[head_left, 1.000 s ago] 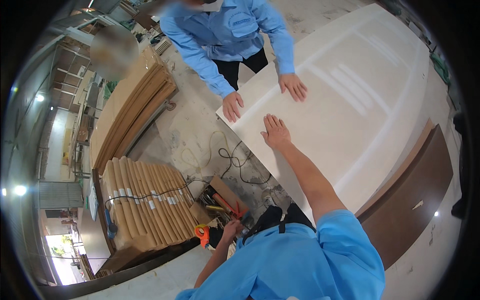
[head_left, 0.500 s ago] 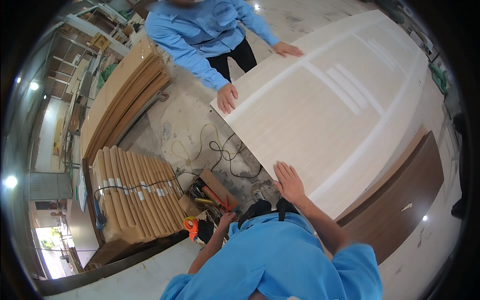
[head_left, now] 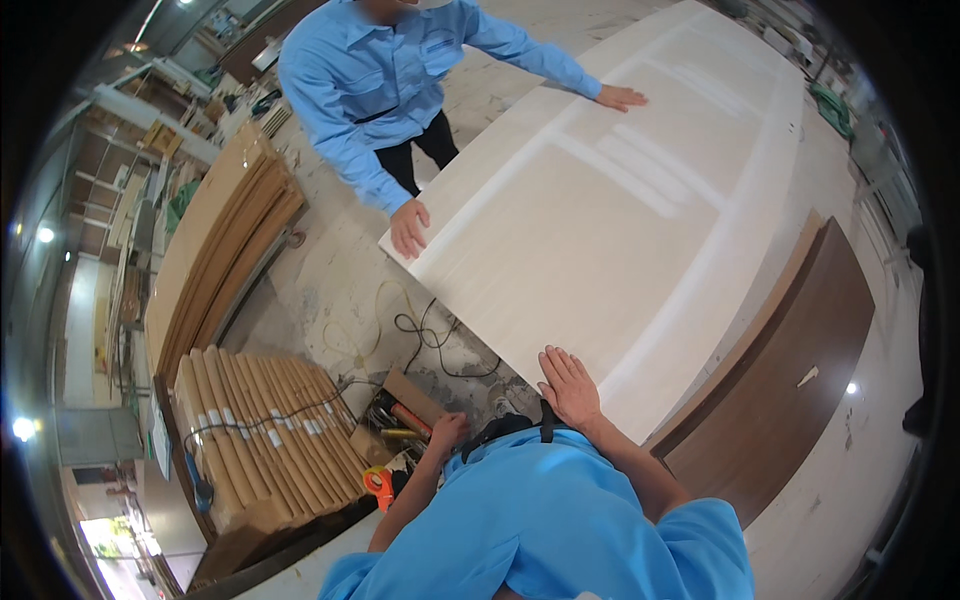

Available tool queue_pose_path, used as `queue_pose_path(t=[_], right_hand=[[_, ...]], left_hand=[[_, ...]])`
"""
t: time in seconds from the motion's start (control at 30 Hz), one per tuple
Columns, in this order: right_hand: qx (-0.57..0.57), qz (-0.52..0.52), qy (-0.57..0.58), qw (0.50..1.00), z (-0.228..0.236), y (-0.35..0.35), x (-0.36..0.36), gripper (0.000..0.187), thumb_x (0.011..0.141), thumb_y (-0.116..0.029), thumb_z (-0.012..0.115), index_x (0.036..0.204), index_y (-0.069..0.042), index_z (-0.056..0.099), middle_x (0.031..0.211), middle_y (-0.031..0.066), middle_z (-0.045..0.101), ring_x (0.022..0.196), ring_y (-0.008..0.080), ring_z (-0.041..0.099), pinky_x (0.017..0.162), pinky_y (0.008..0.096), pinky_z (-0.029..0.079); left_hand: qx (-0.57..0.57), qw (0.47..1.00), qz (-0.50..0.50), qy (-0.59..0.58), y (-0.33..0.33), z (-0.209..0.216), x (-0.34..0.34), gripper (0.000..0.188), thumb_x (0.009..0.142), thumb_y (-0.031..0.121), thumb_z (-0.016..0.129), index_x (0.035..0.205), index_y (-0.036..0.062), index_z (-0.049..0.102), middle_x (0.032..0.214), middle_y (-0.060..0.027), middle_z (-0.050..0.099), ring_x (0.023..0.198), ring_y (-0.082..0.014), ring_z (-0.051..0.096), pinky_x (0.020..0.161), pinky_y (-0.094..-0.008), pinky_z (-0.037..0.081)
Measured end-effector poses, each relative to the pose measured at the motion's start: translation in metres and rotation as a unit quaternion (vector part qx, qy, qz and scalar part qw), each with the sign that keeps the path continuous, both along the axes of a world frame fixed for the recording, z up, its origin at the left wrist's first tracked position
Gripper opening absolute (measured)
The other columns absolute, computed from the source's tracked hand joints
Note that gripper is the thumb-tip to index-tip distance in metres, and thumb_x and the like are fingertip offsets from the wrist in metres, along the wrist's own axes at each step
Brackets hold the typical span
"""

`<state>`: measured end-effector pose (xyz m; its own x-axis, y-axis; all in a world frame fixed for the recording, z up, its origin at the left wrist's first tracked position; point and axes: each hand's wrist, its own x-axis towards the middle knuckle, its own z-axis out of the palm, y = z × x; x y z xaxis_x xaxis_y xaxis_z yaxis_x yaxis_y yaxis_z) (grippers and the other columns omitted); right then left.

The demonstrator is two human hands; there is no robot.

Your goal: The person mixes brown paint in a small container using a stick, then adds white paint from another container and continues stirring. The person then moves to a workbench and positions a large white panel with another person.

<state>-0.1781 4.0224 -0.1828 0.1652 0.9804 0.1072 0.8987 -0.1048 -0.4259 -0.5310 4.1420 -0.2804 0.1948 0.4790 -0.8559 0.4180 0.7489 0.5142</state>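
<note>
A large pale board point(head_left: 520, 290) with whitish bands and strips on its face stretches away in front of me. My right hand point(head_left: 570, 388) lies flat on its near edge, fingers extended. Beside an open cardboard box point(head_left: 415, 393) of tools, my left hand point(head_left: 450, 431) is closed with the fingers curled; what it holds, if anything, is hidden. A red-handled tool point(head_left: 409, 418) lies in that box, just left of the hand. Across the board, a co-worker in a blue shirt point(head_left: 400, 90) rests one hand point(head_left: 408, 228) at the corner and the other point(head_left: 621, 97) farther along.
Wrapped brown cardboard packages point(head_left: 265, 430) stand in a row at left, with a stack of brown panels point(head_left: 220, 240) behind. An orange tape dispenser point(head_left: 378, 482) sits near my left forearm. Cables point(head_left: 440, 340) trail over the floor. A dark brown panel point(head_left: 780, 370) lies at right.
My left hand has drawn up and away from the red-handled tool. The co-worker's far hand has slid farther along the board. My right hand stays flat on it; the whole view has shifted slightly.
</note>
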Motion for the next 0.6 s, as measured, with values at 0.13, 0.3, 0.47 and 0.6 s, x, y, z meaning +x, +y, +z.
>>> queue_pose_path(t=[0.13,0.3,0.47,0.6], right_hand=[[0.005,-0.072,-0.008,0.997,-0.003,0.005,0.020,0.066,0.107,-0.039,0.058,0.162,-0.006,0.044,0.168,0.0172,0.044,0.155,0.0347,0.041,0.128,0.0505,0.032],[0.031,-0.205,-0.020,0.978,-0.019,0.028,0.104,0.078,0.102,-0.047,0.063,0.163,-0.003,0.042,0.168,0.0221,0.042,0.155,0.0400,0.040,0.129,0.0525,0.030],[0.029,-0.343,-0.082,0.935,-0.022,0.087,0.204,0.082,0.104,-0.050,0.059,0.162,0.004,0.040,0.170,0.0259,0.037,0.159,0.0421,0.033,0.131,0.0533,0.025],[-0.031,-0.435,-0.106,0.894,-0.023,0.146,0.226,0.084,0.105,-0.052,0.054,0.163,0.005,0.036,0.172,0.0258,0.034,0.160,0.0422,0.029,0.131,0.0567,0.022]], left_hand=[[0.002,0.995,-0.097,0.032,-0.007,-0.017,-0.034,0.049,0.110,0.034,0.063,0.142,-0.0029,0.061,0.126,-0.0155,0.070,0.113,-0.0253,0.069,0.097,-0.0398,0.056],[0.028,0.985,-0.157,0.061,-0.016,0.016,-0.065,0.050,0.109,0.035,0.064,0.140,-0.0042,0.061,0.123,-0.0151,0.070,0.110,-0.0241,0.069,0.097,-0.0383,0.055],[0.023,0.999,-0.030,-0.004,-0.024,0.032,-0.072,0.045,0.109,0.035,0.065,0.133,-0.0019,0.062,0.117,-0.0121,0.070,0.106,-0.0208,0.069,0.088,-0.0352,0.056],[-0.017,0.998,0.052,-0.017,-0.029,0.025,-0.075,0.036,0.110,0.032,0.063,0.131,0.0027,0.065,0.110,-0.0090,0.071,0.093,-0.0182,0.072,0.077,-0.0327,0.057]])
